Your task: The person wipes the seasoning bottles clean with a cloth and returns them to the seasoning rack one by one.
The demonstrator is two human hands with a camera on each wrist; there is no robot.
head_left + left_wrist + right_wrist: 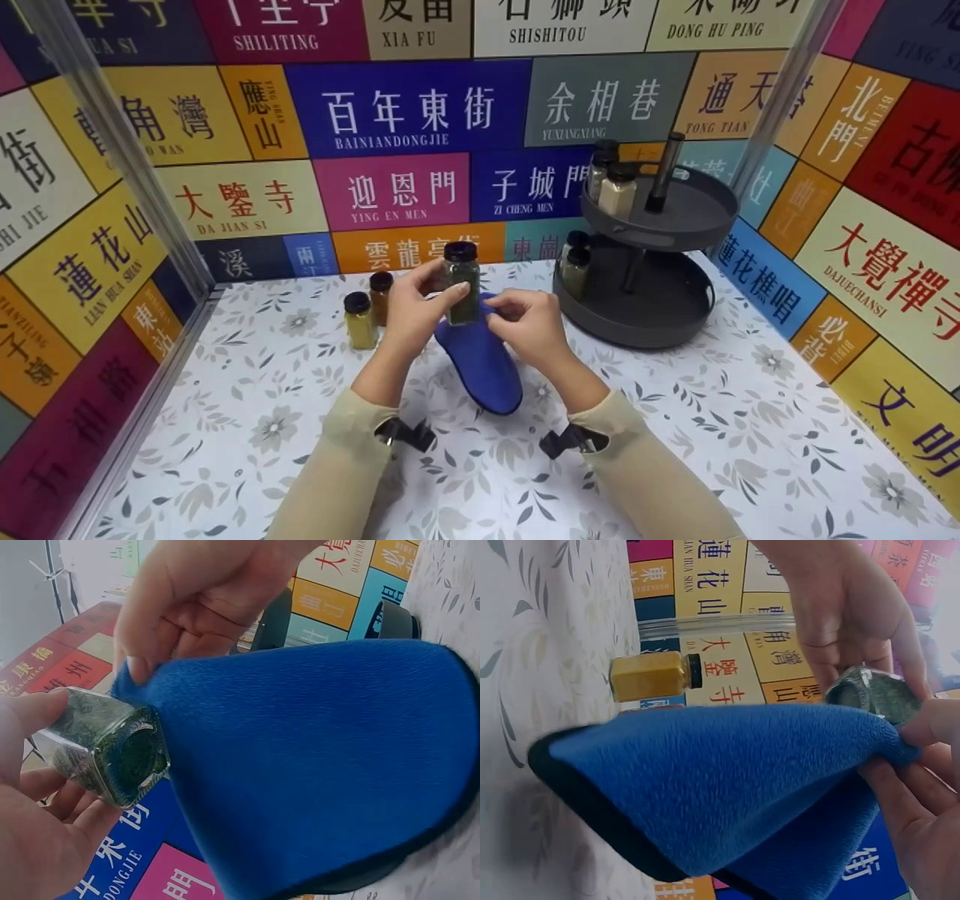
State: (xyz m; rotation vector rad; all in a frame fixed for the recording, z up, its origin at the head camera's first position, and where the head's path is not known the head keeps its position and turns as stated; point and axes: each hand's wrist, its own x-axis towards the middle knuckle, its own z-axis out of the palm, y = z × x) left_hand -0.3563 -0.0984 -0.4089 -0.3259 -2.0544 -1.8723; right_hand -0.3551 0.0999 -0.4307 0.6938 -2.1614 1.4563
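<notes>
Blue, soft-napped cloth [486, 367] with a dark edging hangs from the fingers of a person's right hand [531, 324]; the thumb and fingers of that hand are pinched together on the cloth's upper end, and the rest drops below in a loose fold; whether its lower edge meets the table [247, 465] cannot be told. The left hand [415, 301] is clamped round a clear glass jar [466, 310] with dark green contents and a black cap; the jar is upright, lifted above the table in front of the person, its base just beside the cloth; whether the two touch is unclear.

On the white, grey-flowered table, to the left of the left hand, stand a yellow-filled jar [361, 330] and, just behind it, an amber-brown jar [380, 301]; to the right of the right hand is a dark grey two-tier stand [637, 335] with capped jars on both levels; behind everything rises a wall of coloured panels [409, 105] bearing Chinese characters.
</notes>
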